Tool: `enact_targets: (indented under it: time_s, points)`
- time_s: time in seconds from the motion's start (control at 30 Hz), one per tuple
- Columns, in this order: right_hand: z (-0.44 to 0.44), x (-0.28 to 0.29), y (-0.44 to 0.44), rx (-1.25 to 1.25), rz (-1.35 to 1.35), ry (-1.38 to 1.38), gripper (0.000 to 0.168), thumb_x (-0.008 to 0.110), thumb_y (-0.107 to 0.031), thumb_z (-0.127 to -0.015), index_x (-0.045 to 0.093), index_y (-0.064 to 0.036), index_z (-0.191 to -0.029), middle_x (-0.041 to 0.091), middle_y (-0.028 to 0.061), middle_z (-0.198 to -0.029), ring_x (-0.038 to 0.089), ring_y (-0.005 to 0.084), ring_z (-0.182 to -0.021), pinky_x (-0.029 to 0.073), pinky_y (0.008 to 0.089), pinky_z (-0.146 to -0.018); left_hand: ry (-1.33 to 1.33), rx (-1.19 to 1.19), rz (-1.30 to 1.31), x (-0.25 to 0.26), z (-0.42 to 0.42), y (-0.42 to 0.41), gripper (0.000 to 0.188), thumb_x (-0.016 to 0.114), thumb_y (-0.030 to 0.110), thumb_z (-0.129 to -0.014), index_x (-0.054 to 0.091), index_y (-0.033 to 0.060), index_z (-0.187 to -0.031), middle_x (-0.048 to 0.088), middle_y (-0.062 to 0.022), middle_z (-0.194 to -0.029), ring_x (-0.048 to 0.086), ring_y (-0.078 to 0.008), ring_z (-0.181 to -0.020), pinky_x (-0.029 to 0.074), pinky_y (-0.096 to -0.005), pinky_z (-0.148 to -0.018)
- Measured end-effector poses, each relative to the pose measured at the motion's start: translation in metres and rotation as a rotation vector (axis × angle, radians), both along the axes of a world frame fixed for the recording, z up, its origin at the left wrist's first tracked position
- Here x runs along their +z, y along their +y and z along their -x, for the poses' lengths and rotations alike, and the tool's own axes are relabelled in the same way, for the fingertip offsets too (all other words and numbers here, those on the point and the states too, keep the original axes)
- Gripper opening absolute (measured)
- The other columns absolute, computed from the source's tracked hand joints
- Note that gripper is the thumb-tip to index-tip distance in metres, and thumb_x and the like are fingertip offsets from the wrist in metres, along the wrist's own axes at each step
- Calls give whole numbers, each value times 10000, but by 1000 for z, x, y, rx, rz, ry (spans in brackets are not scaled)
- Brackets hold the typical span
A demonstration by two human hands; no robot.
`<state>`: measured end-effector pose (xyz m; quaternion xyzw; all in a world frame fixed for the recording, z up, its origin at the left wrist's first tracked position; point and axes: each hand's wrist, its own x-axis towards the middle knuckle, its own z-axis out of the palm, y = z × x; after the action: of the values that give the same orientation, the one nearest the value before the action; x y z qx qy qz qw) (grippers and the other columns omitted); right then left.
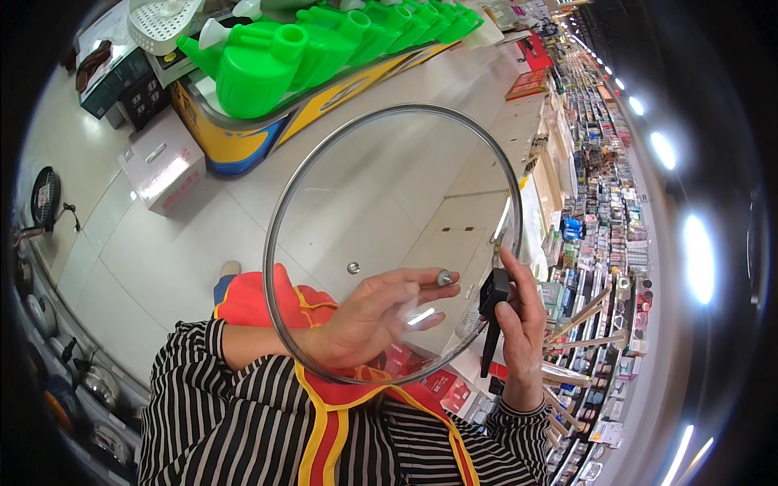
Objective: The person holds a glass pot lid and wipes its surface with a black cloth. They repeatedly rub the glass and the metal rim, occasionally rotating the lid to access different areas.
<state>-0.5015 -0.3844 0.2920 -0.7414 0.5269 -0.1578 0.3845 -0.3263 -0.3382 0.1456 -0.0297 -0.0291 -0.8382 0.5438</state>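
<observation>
A round glass pot lid with a steel rim is tilted in front of my chest. A small metal-ringed hole shows in its glass. My left hand is behind the lid, seen through the glass, with the rim crossing at the wrist. A small metal screw with a grey washer sits at its fingertips. By the right side of the rim, my right hand grips a black lid handle between thumb and fingers. Whether the right index finger touches the rim is unclear.
Green plastic watering cans line a display stand ahead. A white box is on the tiled floor. Cookware fills a shelf at left; stocked shelves run along the right. A white cabinet is behind the lid.
</observation>
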Motion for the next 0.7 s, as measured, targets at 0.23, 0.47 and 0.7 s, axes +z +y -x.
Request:
enact_targets:
  time_s: [0.23,0.47,0.7]
  points:
    - [1,-7,-2,-70,-139,-193,538,539,-104,-959,357,38,-1445,522,90,-1203,596,150,-1048,467,265,-930,0,27,-19,-2,0,2,424,480,183,-986,459,-41,-1346,456,-177,-1429,395,-302,-1370,394,-441,-1083]
    - [-4,-4,-2,-5,-61,-101,536,570,-164,-967,392,38,-1430,576,91,-1133,597,151,-1026,480,260,-893,0,6,-52,-3,3,3,419,475,170,-985,457,-39,-1348,458,-175,-1429,391,-312,-1374,365,-456,-1104]
    - [-13,-1,-3,243,230,224,516,646,-102,-885,496,23,-1362,580,136,-1059,590,207,-926,478,308,-813,3,6,-72,-6,3,6,384,465,139,-988,480,-17,-1338,478,-161,-1419,421,-286,-1357,394,-437,-1068]
